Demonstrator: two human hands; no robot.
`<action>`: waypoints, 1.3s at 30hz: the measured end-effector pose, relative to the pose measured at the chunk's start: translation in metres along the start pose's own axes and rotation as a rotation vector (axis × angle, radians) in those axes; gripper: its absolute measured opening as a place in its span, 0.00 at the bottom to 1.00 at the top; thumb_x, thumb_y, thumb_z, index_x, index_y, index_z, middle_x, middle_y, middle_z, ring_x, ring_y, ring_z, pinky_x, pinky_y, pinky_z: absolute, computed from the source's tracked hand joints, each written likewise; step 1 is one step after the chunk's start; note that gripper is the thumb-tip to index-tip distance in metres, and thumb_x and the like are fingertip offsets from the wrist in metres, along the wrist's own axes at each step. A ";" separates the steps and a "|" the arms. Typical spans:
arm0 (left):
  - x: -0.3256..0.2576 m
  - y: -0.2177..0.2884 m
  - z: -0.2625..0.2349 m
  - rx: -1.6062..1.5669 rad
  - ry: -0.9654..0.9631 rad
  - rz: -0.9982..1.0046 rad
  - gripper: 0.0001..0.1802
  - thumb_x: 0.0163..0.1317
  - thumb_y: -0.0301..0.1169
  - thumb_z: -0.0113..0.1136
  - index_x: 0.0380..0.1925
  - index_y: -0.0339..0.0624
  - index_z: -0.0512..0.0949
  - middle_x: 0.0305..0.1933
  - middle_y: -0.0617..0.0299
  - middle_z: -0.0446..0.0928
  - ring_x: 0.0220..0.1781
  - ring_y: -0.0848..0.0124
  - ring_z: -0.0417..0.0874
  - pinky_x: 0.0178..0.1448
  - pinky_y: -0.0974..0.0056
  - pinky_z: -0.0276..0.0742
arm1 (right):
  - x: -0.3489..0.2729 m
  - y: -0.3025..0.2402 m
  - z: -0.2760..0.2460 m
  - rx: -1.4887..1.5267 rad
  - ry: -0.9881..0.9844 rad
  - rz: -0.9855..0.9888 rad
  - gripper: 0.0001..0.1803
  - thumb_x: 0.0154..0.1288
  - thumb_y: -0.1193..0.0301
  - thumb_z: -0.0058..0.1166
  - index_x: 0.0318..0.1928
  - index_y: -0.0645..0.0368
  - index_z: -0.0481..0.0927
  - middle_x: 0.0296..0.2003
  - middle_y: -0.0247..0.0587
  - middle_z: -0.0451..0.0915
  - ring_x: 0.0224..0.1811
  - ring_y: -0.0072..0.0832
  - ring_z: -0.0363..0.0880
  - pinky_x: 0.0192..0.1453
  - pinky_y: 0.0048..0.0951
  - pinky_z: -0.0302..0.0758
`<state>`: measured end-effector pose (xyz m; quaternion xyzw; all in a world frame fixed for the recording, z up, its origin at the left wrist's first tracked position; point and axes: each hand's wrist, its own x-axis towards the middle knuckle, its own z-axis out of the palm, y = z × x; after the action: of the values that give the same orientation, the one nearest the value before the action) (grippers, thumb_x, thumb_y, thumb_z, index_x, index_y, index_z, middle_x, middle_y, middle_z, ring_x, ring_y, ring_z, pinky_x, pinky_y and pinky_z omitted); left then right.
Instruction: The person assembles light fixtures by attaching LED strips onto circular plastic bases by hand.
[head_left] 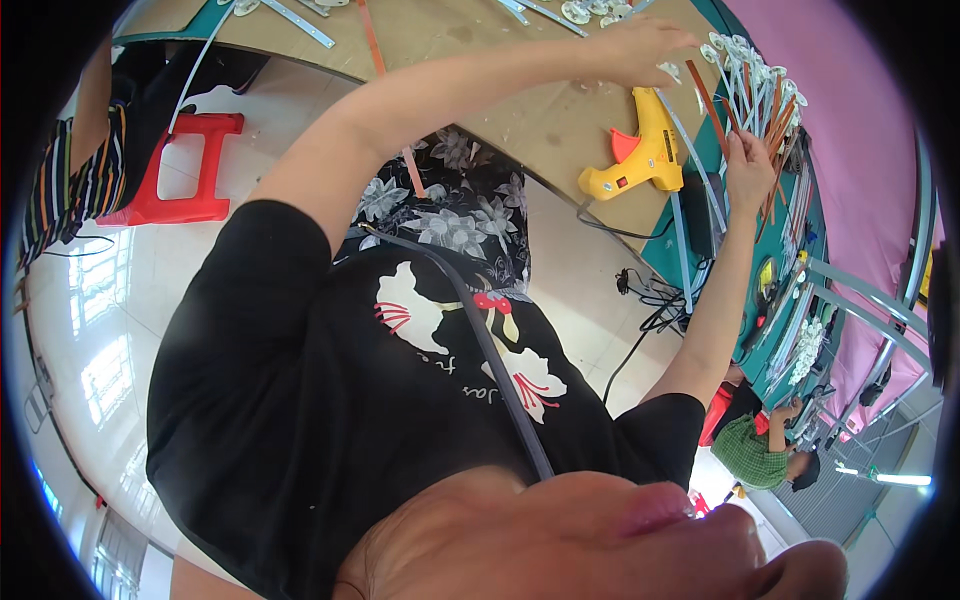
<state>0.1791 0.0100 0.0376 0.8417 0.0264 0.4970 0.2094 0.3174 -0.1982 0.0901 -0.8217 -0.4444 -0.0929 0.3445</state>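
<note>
My left hand [637,52] reaches over the tabletop, just beyond the tip of a yellow glue gun [657,145] with a red trigger. At its fingertips a small whitish piece [670,72] shows, apparently pinched there; its kind is too small to make out. My right hand [750,172] is closed on a narrow brown strip [706,98], whose free end points toward my left hand. Close behind the right hand lies a bundle of brown and pale strips [778,115] with white round ends [745,52].
Brown board [540,125] covers part of the green table [815,205]. Cables [655,305] hang by its edge. A red stool [212,165] stands left, beside a person in stripes [70,190]. Another person in green check [750,450] sits far right. Pink cloth [800,60] borders the table.
</note>
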 end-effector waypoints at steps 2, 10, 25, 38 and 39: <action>0.007 0.001 0.003 0.005 -0.076 0.008 0.24 0.49 0.42 0.58 0.47 0.50 0.71 0.40 0.58 0.76 0.42 0.61 0.77 0.49 0.60 0.69 | -0.002 -0.004 -0.001 0.066 -0.011 -0.027 0.08 0.53 0.72 0.56 0.33 0.63 0.78 0.22 0.33 0.78 0.25 0.15 0.73 0.31 0.17 0.69; -0.001 0.029 -0.039 -0.490 -0.512 -0.295 0.10 0.53 0.34 0.55 0.37 0.50 0.78 0.31 0.60 0.78 0.32 0.66 0.78 0.38 0.65 0.71 | -0.006 -0.011 -0.001 0.087 -0.126 0.021 0.09 0.53 0.71 0.56 0.33 0.62 0.78 0.22 0.34 0.77 0.25 0.15 0.73 0.32 0.18 0.69; -0.098 0.026 -0.114 -0.478 -0.265 -0.311 0.10 0.54 0.34 0.55 0.36 0.49 0.79 0.34 0.63 0.79 0.34 0.69 0.79 0.40 0.68 0.73 | -0.002 0.015 0.018 -0.438 -0.231 -0.088 0.15 0.53 0.62 0.52 0.37 0.58 0.78 0.35 0.44 0.79 0.37 0.35 0.78 0.42 0.29 0.72; -0.125 0.022 -0.143 -0.549 -0.396 -0.441 0.11 0.53 0.34 0.56 0.38 0.51 0.79 0.35 0.61 0.78 0.36 0.67 0.77 0.41 0.67 0.72 | -0.113 -0.141 0.109 1.832 -0.541 0.888 0.17 0.62 0.66 0.45 0.46 0.67 0.69 0.31 0.45 0.75 0.28 0.29 0.73 0.35 0.29 0.73; -0.126 0.022 -0.143 -0.562 -0.386 -0.426 0.12 0.52 0.33 0.57 0.38 0.50 0.78 0.35 0.60 0.78 0.36 0.67 0.77 0.41 0.67 0.72 | -0.112 -0.140 0.112 1.897 -0.504 0.885 0.16 0.62 0.67 0.45 0.45 0.67 0.70 0.30 0.44 0.75 0.27 0.28 0.72 0.34 0.29 0.73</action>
<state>-0.0091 0.0047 0.0022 0.8050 0.0236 0.2633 0.5312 0.1232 -0.1492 0.0228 -0.3024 -0.0562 0.5946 0.7429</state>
